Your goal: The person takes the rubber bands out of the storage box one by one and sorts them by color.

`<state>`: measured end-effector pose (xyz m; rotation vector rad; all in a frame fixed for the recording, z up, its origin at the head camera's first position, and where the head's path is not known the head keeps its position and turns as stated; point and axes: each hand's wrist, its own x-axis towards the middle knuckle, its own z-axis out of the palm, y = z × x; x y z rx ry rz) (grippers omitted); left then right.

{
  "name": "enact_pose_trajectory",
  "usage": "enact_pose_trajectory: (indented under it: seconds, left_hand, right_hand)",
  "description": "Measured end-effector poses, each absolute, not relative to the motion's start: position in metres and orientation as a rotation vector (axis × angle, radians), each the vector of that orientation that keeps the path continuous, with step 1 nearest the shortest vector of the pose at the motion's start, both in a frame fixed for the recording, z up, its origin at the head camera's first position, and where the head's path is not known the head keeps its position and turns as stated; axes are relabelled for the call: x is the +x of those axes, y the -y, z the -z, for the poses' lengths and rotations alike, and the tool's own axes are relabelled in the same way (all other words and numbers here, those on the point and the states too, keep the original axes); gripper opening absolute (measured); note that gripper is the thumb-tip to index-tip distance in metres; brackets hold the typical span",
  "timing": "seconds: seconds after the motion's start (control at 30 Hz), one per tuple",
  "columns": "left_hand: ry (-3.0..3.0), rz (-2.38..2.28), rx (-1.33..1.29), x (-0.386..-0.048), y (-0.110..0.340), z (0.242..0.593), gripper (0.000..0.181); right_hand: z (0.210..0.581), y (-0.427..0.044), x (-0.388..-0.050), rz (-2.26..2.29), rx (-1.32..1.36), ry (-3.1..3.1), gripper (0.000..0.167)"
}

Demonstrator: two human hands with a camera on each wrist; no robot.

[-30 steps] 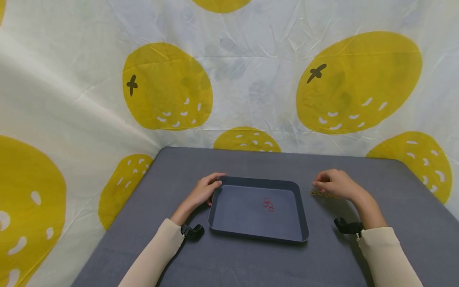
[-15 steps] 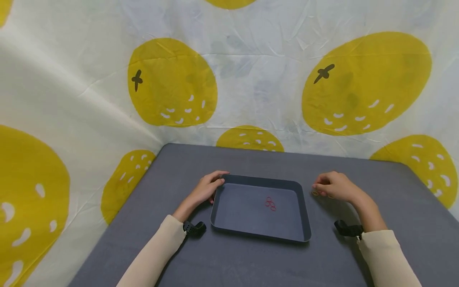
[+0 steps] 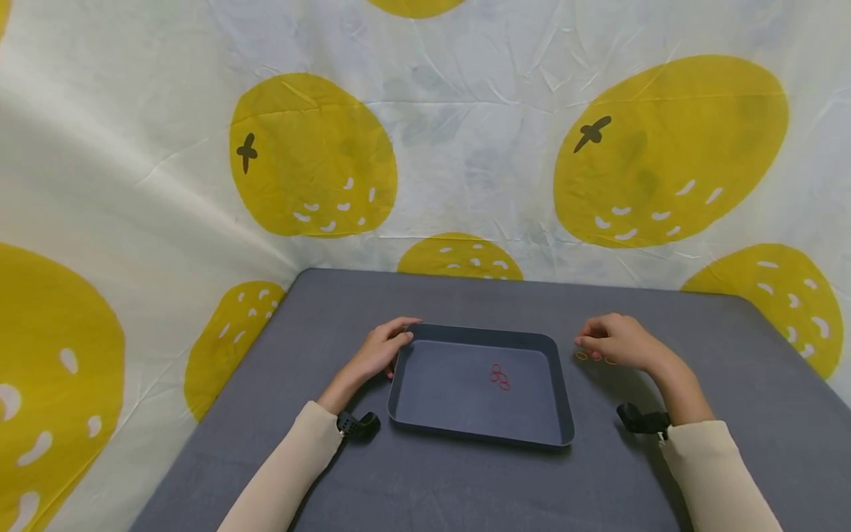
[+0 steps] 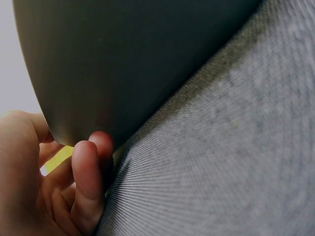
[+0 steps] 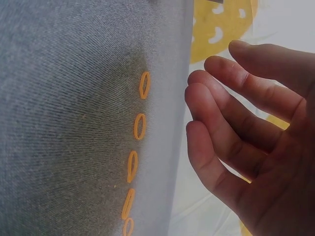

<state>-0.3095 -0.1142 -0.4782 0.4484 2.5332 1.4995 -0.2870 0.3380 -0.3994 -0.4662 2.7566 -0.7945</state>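
"What do we have from the head camera?"

"We see a grey tray (image 3: 439, 391) lying flat on a grey table (image 3: 485, 488), between the two hands. Our left hand (image 3: 379, 351) grips the tray at its far-left corner, thumb over the left rim."

"And inside the tray?"

"We find a small cluster of red rings (image 3: 500, 377) on its floor, a little right of the middle."

"Where do we place the other hand?"

"We have the right hand (image 3: 621, 343) beyond the tray's right edge, near its far-right corner, above some yellow rings (image 3: 581, 356) on the table, and it partly hides them. Past the table's far edge we see a white curtain (image 3: 465, 162) printed with yellow fruit."

"What does the left wrist camera give us?"

"We look at the tray's outer wall, nearly black here, with bent fingertips close against its corner and the table's ribbed surface beside it."

"And the right wrist?"

"We count five of the yellow rings, orange-looking here, in a line on the table. Our right hand is relaxed, fingers gently bent, thumb tip near the first fingertip, and we see it apart from the rings, holding nothing visible."
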Motion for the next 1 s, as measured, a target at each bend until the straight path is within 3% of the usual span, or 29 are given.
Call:
enact_pose_trajectory:
  seconds: [1.0]
  left_hand:
    - [-2.517,-1.520,0.461,-0.309,0.116,0.479,0.040]
  right_hand:
    - [0.422,-0.325,-0.290,0.720,-0.585,-2.731,0.021]
